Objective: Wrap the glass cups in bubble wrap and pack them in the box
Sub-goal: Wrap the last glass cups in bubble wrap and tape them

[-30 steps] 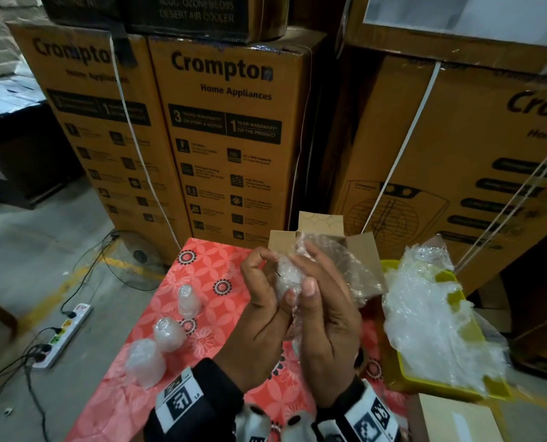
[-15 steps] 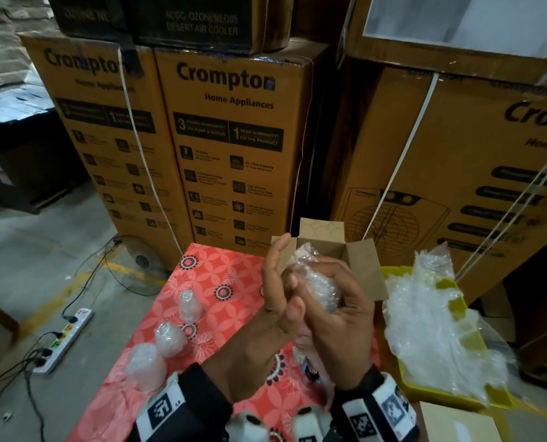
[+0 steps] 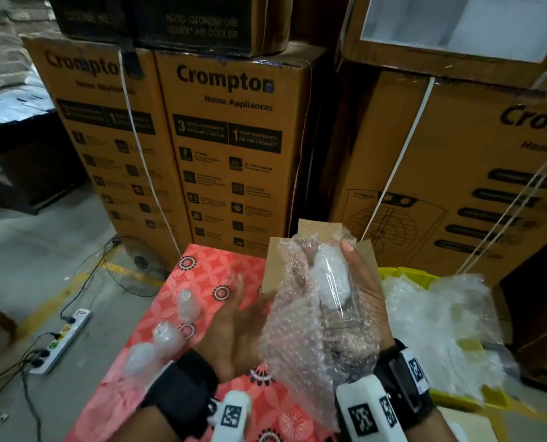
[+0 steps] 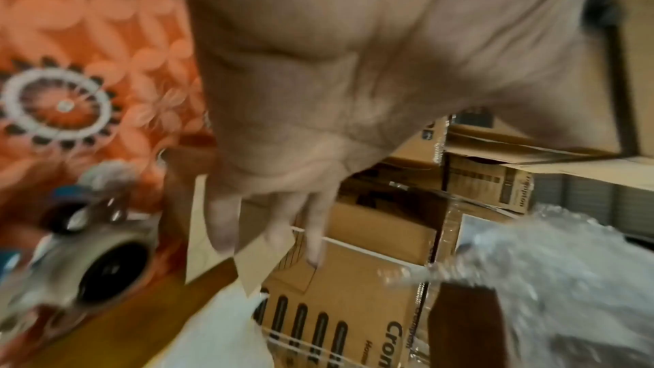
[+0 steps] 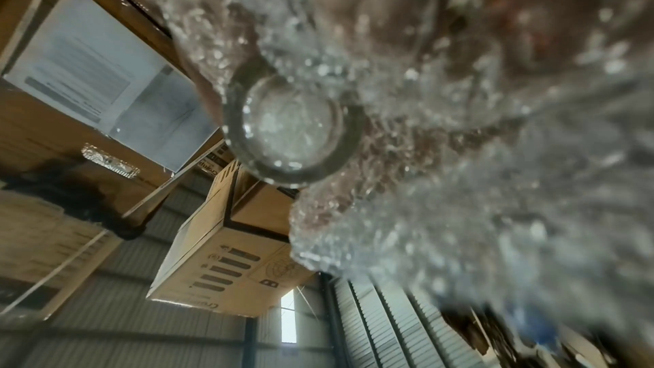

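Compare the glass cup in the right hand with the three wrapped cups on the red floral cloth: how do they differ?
The clear glass cup lies in the right hand on a loose, open sheet of bubble wrap, its glass still bare; the three wrapped cups are bundled shut. The held cup is up above the red floral cloth; the three rest on it, untouched. The left hand holds nothing.

Glossy clear glass cup (image 3: 331,283) in shiny plastic bubble wrap (image 3: 301,333); matt cardboard box (image 3: 275,269); printed cloth (image 3: 202,282).
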